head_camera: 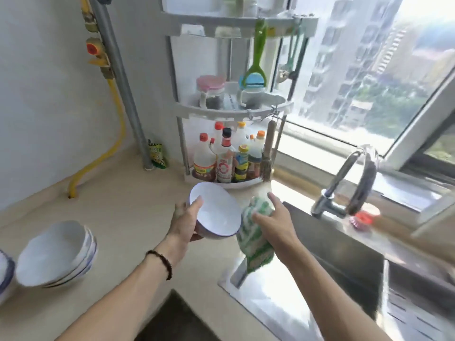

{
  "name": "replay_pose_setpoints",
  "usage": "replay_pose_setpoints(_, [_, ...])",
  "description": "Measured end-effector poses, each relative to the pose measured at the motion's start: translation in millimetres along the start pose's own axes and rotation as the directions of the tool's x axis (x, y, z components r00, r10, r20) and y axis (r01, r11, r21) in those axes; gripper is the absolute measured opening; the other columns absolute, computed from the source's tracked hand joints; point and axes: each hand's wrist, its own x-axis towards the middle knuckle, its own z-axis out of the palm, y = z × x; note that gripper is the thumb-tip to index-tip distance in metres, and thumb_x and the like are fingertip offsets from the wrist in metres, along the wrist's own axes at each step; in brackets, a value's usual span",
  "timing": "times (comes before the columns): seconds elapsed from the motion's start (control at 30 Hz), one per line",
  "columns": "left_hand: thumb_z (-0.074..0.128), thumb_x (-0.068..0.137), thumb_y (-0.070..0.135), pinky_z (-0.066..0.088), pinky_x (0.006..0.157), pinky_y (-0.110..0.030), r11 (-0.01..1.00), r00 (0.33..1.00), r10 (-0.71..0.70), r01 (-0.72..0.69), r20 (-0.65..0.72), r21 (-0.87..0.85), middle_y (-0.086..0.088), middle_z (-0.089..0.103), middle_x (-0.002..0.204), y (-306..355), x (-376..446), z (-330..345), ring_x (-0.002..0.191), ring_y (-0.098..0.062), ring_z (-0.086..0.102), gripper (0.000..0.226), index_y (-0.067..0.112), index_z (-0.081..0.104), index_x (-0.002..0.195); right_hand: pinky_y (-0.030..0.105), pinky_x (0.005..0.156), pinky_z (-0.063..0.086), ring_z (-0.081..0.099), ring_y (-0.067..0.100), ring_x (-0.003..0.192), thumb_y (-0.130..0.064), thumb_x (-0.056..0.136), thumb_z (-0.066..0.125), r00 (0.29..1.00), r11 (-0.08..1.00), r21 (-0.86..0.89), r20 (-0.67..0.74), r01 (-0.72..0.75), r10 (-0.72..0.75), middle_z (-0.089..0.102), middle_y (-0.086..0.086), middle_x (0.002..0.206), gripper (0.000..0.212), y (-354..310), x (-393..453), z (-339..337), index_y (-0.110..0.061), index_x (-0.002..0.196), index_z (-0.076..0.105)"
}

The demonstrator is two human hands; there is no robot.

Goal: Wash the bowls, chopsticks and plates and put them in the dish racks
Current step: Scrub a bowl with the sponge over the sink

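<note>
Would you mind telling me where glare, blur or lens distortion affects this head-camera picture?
Head view: daylight blows out the window top right and glares off the sink rim; the stacked bowls at left are motion-smeared; the wide lens bends the shelf rack and faucet; the held bowl stays fairly sharp.

Single head-worn wide-angle view, looking forward and down, close over the countertop [118, 212] and sink [344, 254] beside a window [357, 70].
</note>
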Motion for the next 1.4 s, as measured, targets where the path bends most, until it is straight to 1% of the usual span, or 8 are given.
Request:
replay_pose_setpoints(0.1, [0.059, 0.086, 0.061, 0.058, 0.077, -0.040, 0.961, 0.997, 0.067, -0.073, 0.034, 0.268, -0.005, 0.057, 0.127, -8.8, 0.5, 50.5, 0.106, -0.025, 0.061, 0.057, 0.023, 0.046, 0.125, 0.047, 0.070, 0.057, 0.063, 0.025, 0.069, -0.005, 0.074, 0.063, 0.991, 0.992, 0.051, -0.063, -0.116, 0.119, 0.063, 0.012, 0.074, 0.015, 33.9, 7.3, -53.1, 0.004, 0.085, 0.060])
replay_pose_setpoints(0.27, [0.048, 0.096, 0.062, 0.039, 0.092, -0.035, 0.665, 0.975, 0.163, -0.222, 0.151, 0.713, -0.013, 0.053, 0.139, -11.9, -5.4, 124.2, 0.124, -0.032, 0.051, 0.065, 0.018, 0.034, 0.143, 0.028, 0.058, 0.052, 0.062, 0.020, 0.060, -0.004, 0.086, 0.061, 0.964, 0.962, 0.148, -0.101, -0.231, 0.247, 0.064, 0.013, 0.070, 0.018, 79.5, 13.7, -112.6, 0.013, 0.087, 0.065])
replay_pose_setpoints(0.67, [0.045, 0.093, 0.067, 0.038, 0.092, -0.035, 0.479, 0.972, 0.120, -0.234, 0.201, 0.846, -0.012, 0.048, 0.146, -12.3, -7.6, 176.3, 0.128, -0.033, 0.050, 0.075, 0.018, 0.028, 0.147, 0.054, 0.080, 0.059, 0.071, 0.034, 0.075, -0.006, 0.094, 0.056, 0.956, 0.937, 0.259, -0.111, -0.237, 0.272, 0.071, 0.029, 0.090, 0.019, 113.1, 20.4, -153.8, 0.010, 0.091, 0.065])
replay_pose_setpoints(1.03, [0.045, 0.089, 0.075, 0.050, 0.092, -0.040, 0.610, 0.979, 0.018, -0.172, 0.204, 0.773, -0.010, 0.052, 0.139, -13.1, -7.0, 160.9, 0.119, -0.031, 0.055, 0.074, 0.022, 0.037, 0.140, 0.044, 0.080, 0.056, 0.065, 0.024, 0.082, -0.018, 0.101, 0.050, 0.993, 0.975, 0.207, -0.073, -0.076, 0.092, 0.066, 0.011, 0.091, 0.015, 93.0, 19.1, -126.8, -0.014, 0.094, 0.063])
replay_pose_setpoints(1.17, [0.042, 0.091, 0.075, 0.059, 0.085, -0.047, 0.840, 0.960, -0.018, -0.136, 0.278, 0.525, -0.008, 0.068, 0.114, -15.6, -14.0, 159.0, 0.098, -0.025, 0.068, 0.060, 0.024, 0.054, 0.118, 0.022, 0.087, 0.046, 0.056, 0.016, 0.105, -0.013, 0.095, 0.049, 0.885, 0.995, 0.062, 0.456, 0.078, -0.097, 0.055, 0.004, 0.129, 0.064, 62.6, -3.7, -93.6, -0.034, 0.152, 0.029])
replay_pose_setpoints(1.23, [0.040, 0.093, 0.073, 0.060, 0.080, -0.045, 0.885, 0.950, -0.006, -0.141, 0.313, 0.445, -0.002, 0.073, 0.110, -11.7, -15.5, 154.8, 0.095, -0.023, 0.072, 0.054, 0.029, 0.060, 0.117, 0.034, 0.110, 0.033, 0.051, 0.024, 0.120, -0.027, 0.084, 0.057, 0.777, 0.862, -0.331, 0.621, 0.383, -0.107, 0.050, 0.006, 0.141, 0.093, 68.7, -7.7, -80.7, -0.035, 0.159, 0.003])
replay_pose_setpoints(1.3, [0.036, 0.098, 0.067, 0.058, 0.064, -0.033, 0.901, 0.942, -0.009, -0.138, 0.336, 0.411, 0.001, 0.075, 0.107, -8.6, -17.8, 146.8, 0.089, -0.020, 0.075, 0.047, 0.034, 0.064, 0.118, 0.054, 0.123, -0.002, 0.021, 0.024, 0.151, -0.029, 0.084, 0.063, 0.765, 0.455, -0.651, 0.634, 0.608, -0.114, 0.024, 0.002, 0.165, 0.102, 79.2, -2.8, -84.7, -0.035, 0.159, -0.006])
replay_pose_setpoints(1.4, [0.035, 0.099, 0.066, 0.058, 0.067, -0.034, 0.904, 0.944, 0.044, -0.177, 0.327, 0.390, 0.000, 0.076, 0.105, -10.3, -14.4, 136.2, 0.091, -0.022, 0.074, 0.047, 0.035, 0.067, 0.115, 0.052, 0.120, -0.016, -0.002, 0.020, 0.155, -0.010, 0.091, 0.060, 0.758, 0.151, -0.743, 0.641, 0.652, -0.122, 0.003, -0.003, 0.169, 0.095, 80.3, 5.6, -92.1, -0.036, 0.159, -0.001])
